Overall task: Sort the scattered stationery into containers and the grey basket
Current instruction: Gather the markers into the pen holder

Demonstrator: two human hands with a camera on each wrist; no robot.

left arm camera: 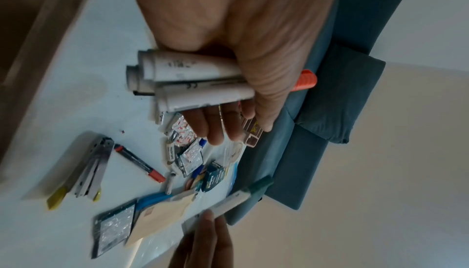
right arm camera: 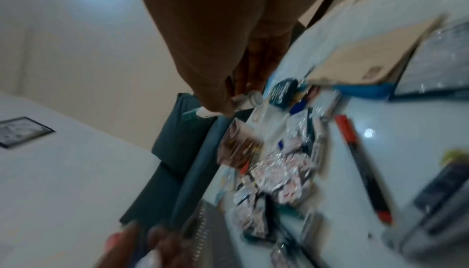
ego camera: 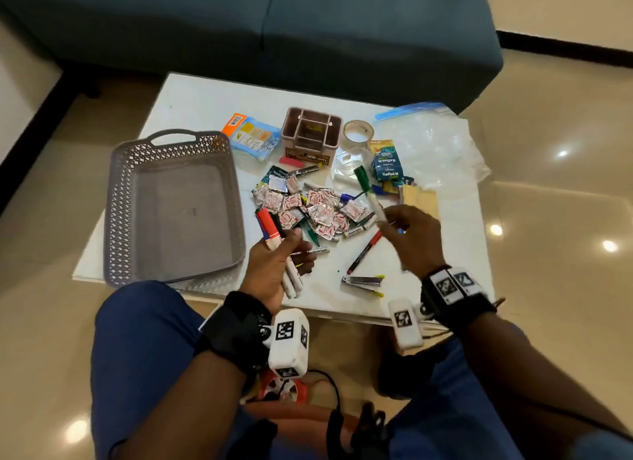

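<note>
My left hand (ego camera: 274, 264) grips a bundle of white markers (ego camera: 274, 237), one with a red cap; the left wrist view shows their white barrels (left arm camera: 193, 80) in my fist. My right hand (ego camera: 407, 233) pinches a green-capped white marker (ego camera: 368, 189) by its tail above the pile, blurred in the right wrist view as the marker (right arm camera: 203, 112). The grey basket (ego camera: 174, 206) sits empty at the table's left. A brown compartment organiser (ego camera: 311, 134) stands behind a heap of foil sachets (ego camera: 308, 209). A red-tipped black marker (ego camera: 363, 252) and a stapler (ego camera: 363, 283) lie near the front edge.
A tape roll (ego camera: 358, 132), blue Koflet boxes (ego camera: 387, 165), an orange-and-blue packet (ego camera: 251, 135), a clear zip bag (ego camera: 431, 144) and a beige pad (ego camera: 421, 199) crowd the table's back and right. A dark blue sofa (ego camera: 308, 31) stands behind the white table (ego camera: 191, 103).
</note>
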